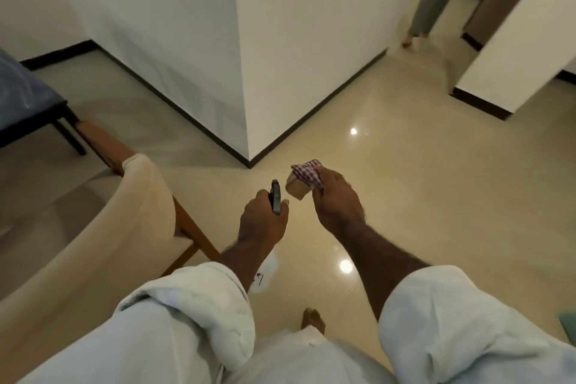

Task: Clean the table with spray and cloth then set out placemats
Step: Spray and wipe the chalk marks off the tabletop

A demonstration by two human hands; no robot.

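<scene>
My left hand (263, 221) is shut on a spray bottle: its black trigger head (276, 201) sticks up between the fingers, and the white bottle body (265, 273) hangs below the wrist. My right hand (335, 201) grips a purple-and-white checked cloth (307, 173) together with a small tan block-like object (297, 190) that I cannot identify. Both hands are held out over the glossy floor, a short gap apart. No table or placemat is in view.
A beige upholstered chair (93, 227) with wooden legs stands close on my left. Beyond it is a blue-seated chair (25, 97). A white pillar corner (246, 72) rises straight ahead. Another person's legs (430, 3) are at the top right. My bare foot (313, 319) is on the tiled floor.
</scene>
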